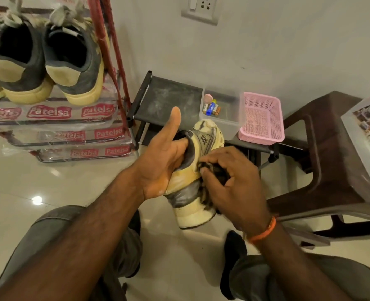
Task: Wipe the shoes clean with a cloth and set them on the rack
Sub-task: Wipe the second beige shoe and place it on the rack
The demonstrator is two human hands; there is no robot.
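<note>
A cream and grey sneaker [192, 179] is held up in the middle of the view, toe pointing away from me. My left hand [164, 157] holds it with the fingers tucked inside the opening and the thumb sticking up. My right hand [229, 181] grips a dark cloth [212, 172] and presses it against the shoe's right side. Two grey and cream sneakers [49, 61] stand side by side on the upper shelf of the plastic-wrapped rack [49, 114] at the left.
A low black shelf [169, 98] stands against the wall, bearing a clear box [221, 114] of batteries and a pink basket [262, 118]. A brown plastic stool [332, 148] with a clear container [366, 135] on it is at the right. My knees frame the tiled floor below.
</note>
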